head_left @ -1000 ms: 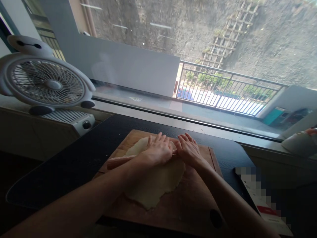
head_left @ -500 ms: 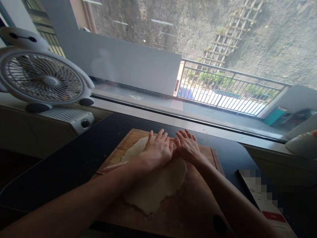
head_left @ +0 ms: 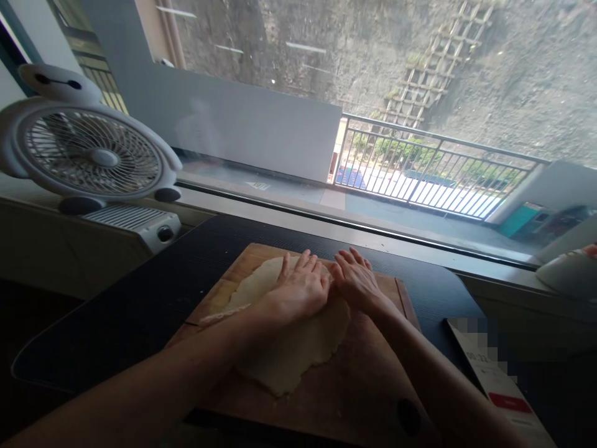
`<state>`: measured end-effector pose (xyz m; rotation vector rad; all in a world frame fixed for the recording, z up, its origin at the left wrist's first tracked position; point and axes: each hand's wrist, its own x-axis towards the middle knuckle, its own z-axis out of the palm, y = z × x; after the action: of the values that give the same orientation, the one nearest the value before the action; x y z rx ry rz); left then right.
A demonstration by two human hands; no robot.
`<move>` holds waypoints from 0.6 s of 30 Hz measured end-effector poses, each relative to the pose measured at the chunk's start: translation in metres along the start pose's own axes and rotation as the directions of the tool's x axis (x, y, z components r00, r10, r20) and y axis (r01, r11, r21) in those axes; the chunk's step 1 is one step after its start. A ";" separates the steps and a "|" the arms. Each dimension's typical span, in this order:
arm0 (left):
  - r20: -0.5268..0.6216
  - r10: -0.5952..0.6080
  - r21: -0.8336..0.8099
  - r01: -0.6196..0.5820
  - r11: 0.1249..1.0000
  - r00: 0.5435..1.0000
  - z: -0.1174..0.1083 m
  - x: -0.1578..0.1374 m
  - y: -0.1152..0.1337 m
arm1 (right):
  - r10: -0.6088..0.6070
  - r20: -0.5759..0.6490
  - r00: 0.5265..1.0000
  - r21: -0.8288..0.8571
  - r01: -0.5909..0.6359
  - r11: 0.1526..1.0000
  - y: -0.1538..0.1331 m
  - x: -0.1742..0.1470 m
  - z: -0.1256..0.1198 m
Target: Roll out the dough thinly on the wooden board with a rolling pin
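A thin, uneven sheet of dough (head_left: 298, 354) lies flat on a wooden board (head_left: 359, 386). My left hand (head_left: 303, 283) rests palm down over the dough's upper part, fingers stretched out. Close beside it, my right hand (head_left: 357, 280) is palm down at the dough's upper right edge, its fingers also extended and pointing away from me. A pale, slim, rod-like piece (head_left: 224, 314) shows left of my left forearm. It lines up with a bit visible between the hands, but the palms and forearm hide the rest, so its kind is unclear.
The board sits on a dark table (head_left: 116, 330) by a window. A phone (head_left: 494, 373) showing a timer lies at the right. At the left, a white character-shaped fan (head_left: 102, 158) stands by a white ribbed appliance (head_left: 140, 224). A whitish rounded object (head_left: 569, 274) is at the far right.
Both hands have shifted slightly toward me over the dough, still side by side with fingers stretched. The pale rod-like piece looks slightly turned. The view has tilted a little.
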<state>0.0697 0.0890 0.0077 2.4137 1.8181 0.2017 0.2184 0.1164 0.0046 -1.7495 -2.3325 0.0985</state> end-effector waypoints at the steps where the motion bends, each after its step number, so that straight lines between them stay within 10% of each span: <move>1: -0.014 0.041 -0.015 -0.041 0.999 0.999 0.003 -0.011 0.008 | -0.005 -0.001 1.000 -0.015 0.005 1.000 0.005 -0.018 -0.001; 7: -0.118 0.265 -0.007 -0.268 0.964 0.957 0.016 -0.056 0.026 | -0.042 0.032 0.999 -0.098 0.045 0.994 0.027 -0.077 -0.003; 18: -0.259 0.147 0.124 -0.118 0.985 0.955 -0.016 -0.020 -0.006 | 0.139 0.060 0.988 0.121 -0.146 0.982 0.000 0.032 -0.003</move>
<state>0.0561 0.0711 0.0221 2.7010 1.8108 0.4764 0.2106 0.1469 0.0119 -1.8699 -2.1810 0.3102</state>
